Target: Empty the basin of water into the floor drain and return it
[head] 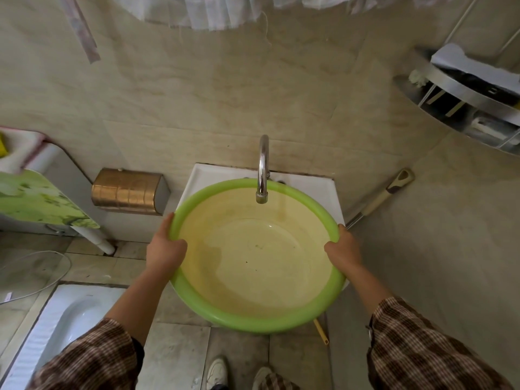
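A round green basin (257,323) with a pale yellow inside sits on the white wall sink (304,185), under the chrome tap (263,170). Clear water lies in its bottom with a few dark specks. My left hand (166,246) grips the basin's left rim, thumb inside. My right hand (343,250) grips the right rim the same way. The basin looks level. No floor drain is in view.
A squat toilet (64,322) lies in the floor at lower left. A bronze paper holder (128,191) hangs left of the sink. A mop handle (380,197) leans at the right wall, under a metal corner shelf (461,105). My shoes (216,371) stand on the tiled floor.
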